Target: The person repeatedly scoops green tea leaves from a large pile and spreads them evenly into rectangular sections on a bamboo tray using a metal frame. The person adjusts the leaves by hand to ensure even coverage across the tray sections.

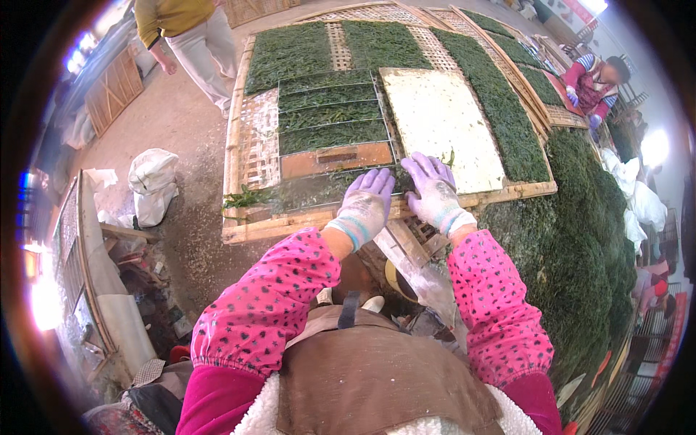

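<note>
My left hand (366, 206), in a purple and white glove, lies palm down at the near edge of a woven bamboo rack (257, 134), fingers stretched out. Close beside it my right hand (437, 194), gloved alike, has its fingers extended and slightly apart. Both touch or hover by the near edge of a thin rectangular frame (389, 127) with crossbars, which lies over chopped dark green leafy stuff (330, 116). Inside the frame, at its near end, is an orange-brown board (304, 165) with a wooden handle. A pale yellow board (441, 119) sits right of the frame, near my right fingertips.
Flat green slabs (293, 54) cover other parts of the rack. A large green heap (565, 239) rises at right. Behind it, a co-worker (591, 87) bends over another rack. Another person (192, 40) stands at far left. A white sack (152, 181) rests on the floor.
</note>
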The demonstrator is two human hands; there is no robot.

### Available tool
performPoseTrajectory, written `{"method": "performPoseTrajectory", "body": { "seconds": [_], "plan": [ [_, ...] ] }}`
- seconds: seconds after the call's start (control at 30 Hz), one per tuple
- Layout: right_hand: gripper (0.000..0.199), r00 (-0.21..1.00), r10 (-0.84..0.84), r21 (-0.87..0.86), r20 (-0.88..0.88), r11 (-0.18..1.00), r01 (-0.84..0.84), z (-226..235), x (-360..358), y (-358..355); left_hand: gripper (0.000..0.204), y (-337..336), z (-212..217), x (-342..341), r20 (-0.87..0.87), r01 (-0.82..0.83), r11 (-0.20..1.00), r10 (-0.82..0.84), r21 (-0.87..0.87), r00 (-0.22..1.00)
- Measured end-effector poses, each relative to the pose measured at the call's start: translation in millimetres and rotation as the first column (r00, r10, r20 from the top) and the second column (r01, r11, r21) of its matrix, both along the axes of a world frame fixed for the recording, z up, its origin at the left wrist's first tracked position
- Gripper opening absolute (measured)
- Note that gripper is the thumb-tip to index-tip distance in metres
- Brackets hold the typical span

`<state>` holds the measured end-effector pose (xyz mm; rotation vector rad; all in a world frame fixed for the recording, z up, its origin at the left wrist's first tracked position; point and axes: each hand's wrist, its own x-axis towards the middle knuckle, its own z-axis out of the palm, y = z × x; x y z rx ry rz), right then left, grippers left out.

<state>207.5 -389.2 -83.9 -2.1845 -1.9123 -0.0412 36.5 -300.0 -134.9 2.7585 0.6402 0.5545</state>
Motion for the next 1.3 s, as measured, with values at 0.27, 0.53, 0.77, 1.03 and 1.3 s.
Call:
{"method": "performPoseTrajectory", "body": {
  "seconds": [0.27, 0.53, 0.77, 1.03, 1.3],
  "plan": [
    [0.053, 0.999, -0.044, -0.089, 0.001, 0.995, 0.044, -18, 10, 17, 0.043, 1, -14, 7, 0.054, 0.055, 0.992, -0.061, 0.115, 0.997],
    [0.027, 1.000, -0.014, -0.412, -0.003, 0.911, 0.011, 56, -22, 65, 0.036, 5, -13, 4, -0.036, 0.096, 0.995, -0.097, -0.019, 0.995],
    [0.032, 0.838, 0.314, 0.024, -0.446, 0.940, -0.339, 80, -58, 65, 0.040, 3, 7, 7, -0.353, 0.081, 0.985, -0.131, -0.153, 0.926],
    [0.031, 0.957, 0.003, -0.162, -0.289, 0.985, -0.052, -8, -28, 31, 0.028, 35, 11, -100, 0.259, 0.137, 0.990, -0.128, -0.018, 0.957],
    [0.039, 0.959, 0.265, 0.078, -0.097, 0.963, -0.258, -12, -70, 34, 0.021, 66, 30, -137, -0.114, -0.273, 0.960, 0.264, -0.065, 0.958]
  ]
}}
